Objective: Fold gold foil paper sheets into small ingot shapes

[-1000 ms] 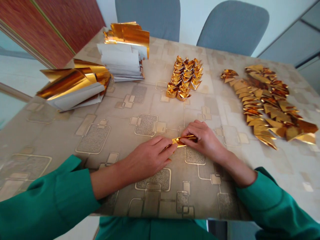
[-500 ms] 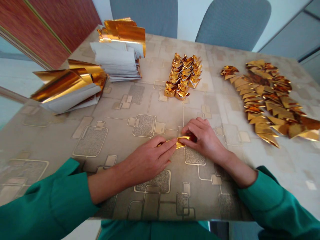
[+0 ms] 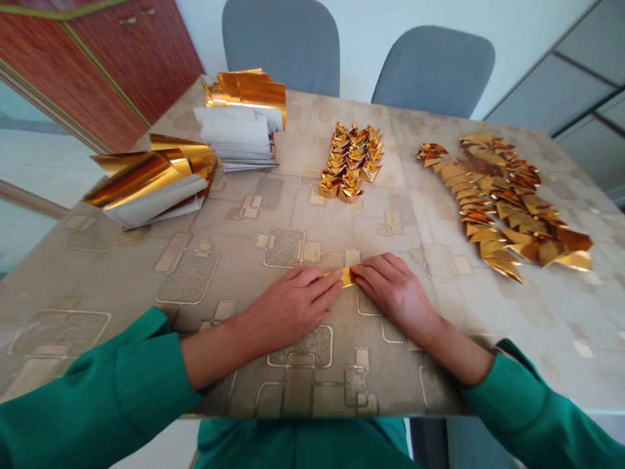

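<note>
- A tabletop (image 3: 293, 218) covered in a glossy beige sheet printed with rounded squares, thin gold outlines and speckled panels fills most of the view.
- Beyond its far edge stand two grey upholstered chairs (image 3: 280, 45) (image 3: 434, 71) against a pale wall; a reddish wood-grain cabinet (image 3: 112, 65) rises at the far left.
- Near the far left corner sits a stack of gold foil sheets (image 3: 239, 140), white paper-backed and curling gold at the top. Just beside it lies a looser fan of gold foil sheets (image 3: 151, 182), its mirror-bright surfaces bending upward.
- At mid-table, a tight cluster of folded gold foil pieces (image 3: 349, 163) stands in crisp, pointed rows.
- Further right, a long spread of folded gold foil triangles (image 3: 498, 202) overlaps like scales.
- A small folded gold foil strip (image 3: 346, 277) lies on the table near the edge, between the hands.
- The left hand (image 3: 293, 303) and right hand (image 3: 395, 290) lie nearly flat, close together, fingertips touching the strip's ends; whether they pinch it or only press it, I cannot tell.
- Green sleeves (image 3: 97, 397) (image 3: 532, 410) cover both forearms up to the wrists.
</note>
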Available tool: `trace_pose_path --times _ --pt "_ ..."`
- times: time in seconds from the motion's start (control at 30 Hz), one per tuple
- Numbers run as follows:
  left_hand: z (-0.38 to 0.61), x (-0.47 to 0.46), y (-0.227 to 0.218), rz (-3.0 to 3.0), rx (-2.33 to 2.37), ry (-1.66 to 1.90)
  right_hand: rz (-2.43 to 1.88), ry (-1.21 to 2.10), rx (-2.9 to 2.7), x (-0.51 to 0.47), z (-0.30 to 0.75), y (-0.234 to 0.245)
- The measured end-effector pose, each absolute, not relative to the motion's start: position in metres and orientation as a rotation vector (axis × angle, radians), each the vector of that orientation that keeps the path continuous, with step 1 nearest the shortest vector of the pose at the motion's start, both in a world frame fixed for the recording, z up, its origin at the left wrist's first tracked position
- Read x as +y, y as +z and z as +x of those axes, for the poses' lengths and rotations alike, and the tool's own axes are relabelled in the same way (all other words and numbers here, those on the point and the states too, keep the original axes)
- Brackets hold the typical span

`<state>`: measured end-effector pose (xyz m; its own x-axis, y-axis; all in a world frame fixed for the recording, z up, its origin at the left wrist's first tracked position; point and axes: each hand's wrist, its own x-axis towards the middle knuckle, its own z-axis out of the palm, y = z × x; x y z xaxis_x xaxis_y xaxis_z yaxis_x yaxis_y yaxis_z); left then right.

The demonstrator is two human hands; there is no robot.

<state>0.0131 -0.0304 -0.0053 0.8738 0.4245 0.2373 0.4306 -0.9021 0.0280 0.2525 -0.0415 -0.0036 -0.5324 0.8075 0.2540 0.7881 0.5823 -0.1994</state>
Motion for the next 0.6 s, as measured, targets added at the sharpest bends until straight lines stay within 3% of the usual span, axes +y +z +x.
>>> trace_pose_path --times 0.33,0.6 --pt "0.015 -0.032 -0.002 -3.030 -0.748 -0.370 -1.378 -0.128 -2.629 -0.052 0.251 0.008" --pt "0.008 -0.027 -0.002 -3.065 -0.703 -0.327 -1.480 -0.059 -2.409 -0.054 0.244 0.007"
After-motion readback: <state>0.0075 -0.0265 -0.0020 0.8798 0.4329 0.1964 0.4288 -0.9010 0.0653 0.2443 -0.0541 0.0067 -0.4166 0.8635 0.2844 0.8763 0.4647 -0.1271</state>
